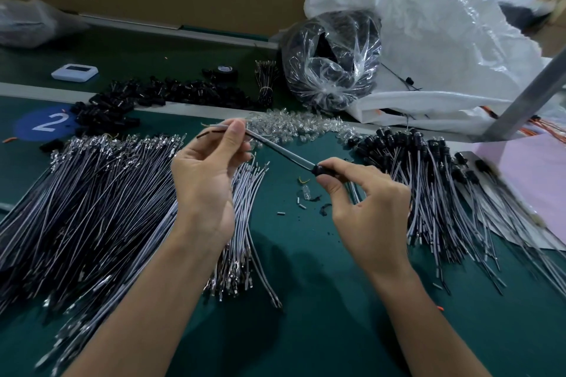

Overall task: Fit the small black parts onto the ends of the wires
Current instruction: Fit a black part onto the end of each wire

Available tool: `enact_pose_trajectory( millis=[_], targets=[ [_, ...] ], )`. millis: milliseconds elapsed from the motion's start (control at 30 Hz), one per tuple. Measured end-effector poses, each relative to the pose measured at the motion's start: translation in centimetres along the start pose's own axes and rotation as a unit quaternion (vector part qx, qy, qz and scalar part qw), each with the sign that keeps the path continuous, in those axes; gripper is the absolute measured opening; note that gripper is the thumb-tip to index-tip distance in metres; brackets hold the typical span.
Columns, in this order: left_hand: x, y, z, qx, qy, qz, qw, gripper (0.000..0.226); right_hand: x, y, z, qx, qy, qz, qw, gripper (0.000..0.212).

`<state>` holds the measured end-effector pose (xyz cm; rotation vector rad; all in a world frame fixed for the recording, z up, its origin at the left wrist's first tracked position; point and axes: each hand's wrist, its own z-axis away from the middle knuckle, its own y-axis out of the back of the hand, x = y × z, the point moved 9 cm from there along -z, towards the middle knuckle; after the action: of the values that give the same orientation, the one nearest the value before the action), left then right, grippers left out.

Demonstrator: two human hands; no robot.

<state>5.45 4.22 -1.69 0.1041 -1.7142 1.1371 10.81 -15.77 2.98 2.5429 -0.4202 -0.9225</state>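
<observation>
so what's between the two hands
Head view: one grey sheathed wire, from the left hand to the small black cylindrical part the right hand pinches.

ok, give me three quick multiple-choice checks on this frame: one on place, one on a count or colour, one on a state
1. Where does the pile of wires with black parts fitted lie?
A. To the right of the right hand
B. At the far left
C. At the very back

2. What digit is on the blue circle?
A. 5
B. 2
C. 7

3. What is the right hand doing?
A. Lying flat, fingers straight
B. Hanging idle
C. Pinching a black part on the wire

Answers:
1 A, the capped bundle fans out on the right side.
2 B, a white 2 is printed on it.
3 C, thumb and forefinger close on the part, while the left hand pinches the wire's other end.
</observation>
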Motion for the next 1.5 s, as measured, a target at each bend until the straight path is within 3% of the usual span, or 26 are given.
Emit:
enact_pose_trajectory(
  millis=[100,167,267,400,500,600,700,900,1100,1500],
  targets=[
    [0.0,0.0,0.0,-0.005,0.009,-0.005,1.000,0.021,2.0,-0.1,-0.2,-0.019,-0.095,-0.095,0.991,0.016],
    [0.4,0.0,-0.1,-0.015,-0.004,-0.033,0.999,0.041,3.5,0.2,-0.3,-0.019,-0.163,-0.202,0.966,0.019],
    [2.2,-0.1,0.6,0.004,-0.087,-0.092,0.992,0.058,4.2,1.1,-0.6,0.002,-0.201,-0.330,0.922,0.016],
    [4.4,-1.6,2.1,0.005,-0.222,-0.242,0.944,0.037,3.9,0.1,-0.5,-0.029,-0.235,-0.472,0.849,0.018],
    [3.8,-4.6,2.8,-0.100,-0.219,-0.289,0.926,0.013,3.4,-0.7,-0.3,-0.057,-0.248,-0.517,0.817,0.022],
    [2.9,-7.5,3.7,-0.187,-0.182,-0.269,0.927,0.019,3.0,-1.0,-0.4,-0.064,-0.247,-0.518,0.816,0.022],
    [0.5,-9.2,3.7,-0.252,-0.088,-0.265,0.927,0.017,2.5,-1.2,-0.3,-0.069,-0.233,-0.525,0.816,0.021],
    [-2.6,-8.6,2.7,-0.287,0.053,-0.139,0.946,0.030,3.3,-0.9,-0.1,-0.061,-0.252,-0.435,0.862,0.035],
    [-2.6,-7.7,1.8,-0.251,0.018,-0.075,0.965,0.025,3.1,-1.8,0.1,-0.123,-0.241,-0.356,0.894,0.014],
    [-2.8,-7.9,3.0,-0.267,0.005,-0.127,0.955,0.027,3.2,-1.7,0.4,-0.093,-0.256,-0.393,0.878,0.017]
  ],
)
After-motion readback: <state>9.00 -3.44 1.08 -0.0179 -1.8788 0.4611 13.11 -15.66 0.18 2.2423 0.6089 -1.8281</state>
